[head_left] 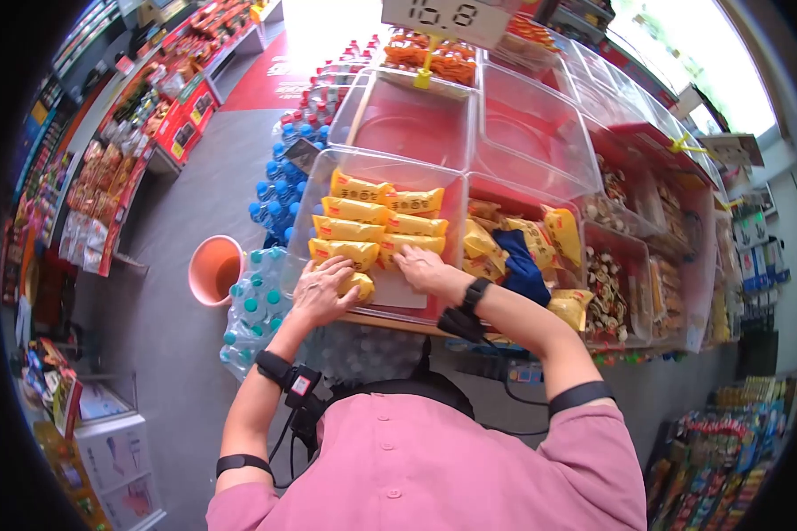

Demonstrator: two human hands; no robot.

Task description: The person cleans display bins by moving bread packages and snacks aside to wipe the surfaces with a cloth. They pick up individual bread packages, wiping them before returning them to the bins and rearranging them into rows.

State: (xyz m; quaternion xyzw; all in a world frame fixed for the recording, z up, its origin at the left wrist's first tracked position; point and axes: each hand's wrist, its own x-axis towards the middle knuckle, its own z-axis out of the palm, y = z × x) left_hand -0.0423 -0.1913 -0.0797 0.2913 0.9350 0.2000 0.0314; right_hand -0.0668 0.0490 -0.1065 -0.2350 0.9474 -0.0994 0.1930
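Yellow bread packets (354, 210) lie in two columns inside a clear plastic bin (305, 221) in front of me. My left hand (321, 290) is at the bin's near left corner, its fingers curled over a yellow bread packet (359, 286) at the near end of the left column. My right hand (425, 269) reaches over the near right part of the bin. Its fingers are stretched out, and the fingertips touch the nearest bread packet (411, 245) of the right column. The undersides of both hands are hidden.
To the right, another bin holds loose yellow packets (484, 250) and a dark blue cloth (522, 265). Beyond are clear bins (412, 115) and a price sign (447, 18). Water bottles (255, 296) and an orange bucket (214, 270) stand on the floor at left.
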